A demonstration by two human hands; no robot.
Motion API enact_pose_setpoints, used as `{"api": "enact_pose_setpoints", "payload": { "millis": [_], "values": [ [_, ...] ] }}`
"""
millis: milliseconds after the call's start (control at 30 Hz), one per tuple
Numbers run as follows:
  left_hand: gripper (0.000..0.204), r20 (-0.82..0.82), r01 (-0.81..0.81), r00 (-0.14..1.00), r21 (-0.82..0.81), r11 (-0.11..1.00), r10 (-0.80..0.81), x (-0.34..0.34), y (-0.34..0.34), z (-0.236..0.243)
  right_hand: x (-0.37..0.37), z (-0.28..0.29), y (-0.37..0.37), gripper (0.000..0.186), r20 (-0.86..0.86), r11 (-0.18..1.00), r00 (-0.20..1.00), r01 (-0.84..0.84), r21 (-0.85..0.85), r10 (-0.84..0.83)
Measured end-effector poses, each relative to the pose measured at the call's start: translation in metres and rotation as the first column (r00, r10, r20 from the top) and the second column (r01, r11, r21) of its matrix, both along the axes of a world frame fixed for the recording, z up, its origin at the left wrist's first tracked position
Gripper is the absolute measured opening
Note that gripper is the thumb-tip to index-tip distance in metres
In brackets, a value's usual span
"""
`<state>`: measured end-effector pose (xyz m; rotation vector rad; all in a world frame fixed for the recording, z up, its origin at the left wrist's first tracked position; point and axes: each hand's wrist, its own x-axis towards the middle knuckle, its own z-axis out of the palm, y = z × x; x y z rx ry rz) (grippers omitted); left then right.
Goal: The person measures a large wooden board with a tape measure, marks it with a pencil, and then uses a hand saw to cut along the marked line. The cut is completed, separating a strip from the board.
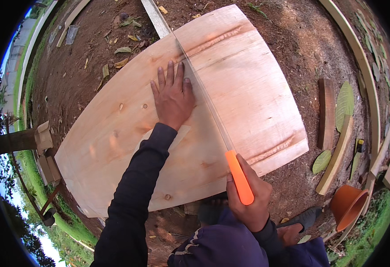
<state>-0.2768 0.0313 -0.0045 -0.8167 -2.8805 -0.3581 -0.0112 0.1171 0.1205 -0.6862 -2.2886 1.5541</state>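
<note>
Plywood sheet point(115, 147) lay flat over dirt. Left hand point(173, 99) pressed on it, fingers spread. Right hand point(247, 196) fist-wrapped orange handle point(239, 177) of handsaw point(208, 107). Blade lay along cut line across sheet; extent of cut unclear.

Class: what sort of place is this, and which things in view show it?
Probably an outdoor woodworking spot: a large pale wooden board lies over bare brown soil, with loose timber offcuts and green grass around.
</note>
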Motion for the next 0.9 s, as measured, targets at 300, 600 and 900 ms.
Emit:
{"api": "enact_pose_setpoints", "payload": {
  "millis": [300, 600, 900],
  "values": [
    [0.054, -0.014, 0.013, 1.000, -0.011, 1.000, -0.013, -0.005, -0.006, -0.006, -0.026, -0.012, 0.007, 0.053, -0.132, 0.997, 0.991, 0.021, 0.079, -0.011],
    [0.055, -0.020, 0.046, 0.999, -0.012, 0.999, -0.046, -0.004, 0.003, -0.002, -0.089, -0.020, 0.018, 0.048, -0.092, 0.999, 0.995, 0.046, -0.017, -0.047],
    [0.056, 0.032, 0.008, 0.999, -0.021, 1.000, -0.008, -0.002, 0.000, -0.002, 0.014, 0.004, 0.002, 0.055, -0.010, 1.000, 1.000, 0.013, -0.028, -0.013]
  ]
}}
